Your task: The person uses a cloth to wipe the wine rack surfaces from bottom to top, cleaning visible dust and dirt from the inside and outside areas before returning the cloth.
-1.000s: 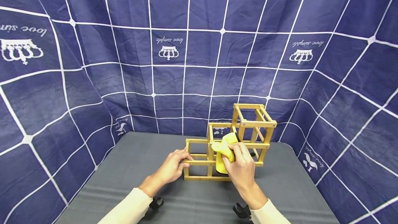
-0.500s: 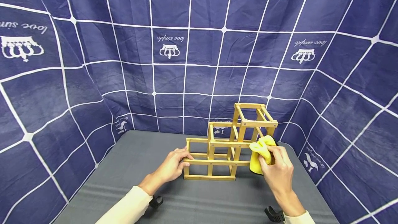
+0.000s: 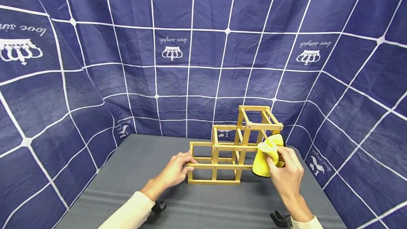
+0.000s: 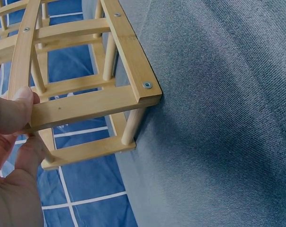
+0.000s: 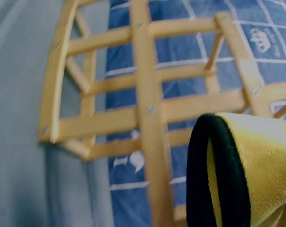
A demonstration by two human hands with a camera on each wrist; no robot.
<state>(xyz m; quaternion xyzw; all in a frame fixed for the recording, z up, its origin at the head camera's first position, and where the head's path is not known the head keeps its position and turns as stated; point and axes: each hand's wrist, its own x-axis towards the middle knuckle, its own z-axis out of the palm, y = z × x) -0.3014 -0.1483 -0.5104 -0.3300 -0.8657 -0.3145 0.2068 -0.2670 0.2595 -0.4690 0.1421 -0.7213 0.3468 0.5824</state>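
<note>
A stepped rack of light wooden bars (image 3: 229, 148) stands on the grey surface, lowest at its left end and tallest at its right. My left hand (image 3: 175, 168) holds the lower left corner section; in the left wrist view its thumb and fingers pinch a wooden rail (image 4: 86, 105). At the rack's right end, my right hand (image 3: 287, 170) grips a bunched yellow cloth (image 3: 262, 162) with a dark edge. The cloth overlaps the right ends of the rails, hiding them. In the right wrist view the cloth's folded black border (image 5: 223, 165) is in front of the wooden bars.
The grey cloth-covered surface (image 3: 152, 151) spreads under the rack. Dark blue fabric with white grid lines (image 3: 203, 80) hangs behind and on both sides. A black strap piece (image 3: 281, 219) shows by the right wrist, another (image 3: 159, 207) by the left.
My right hand has moved the yellow cloth from the rack's middle to its right end, then tilted it slightly there. The left hand has kept its place on the rack.
</note>
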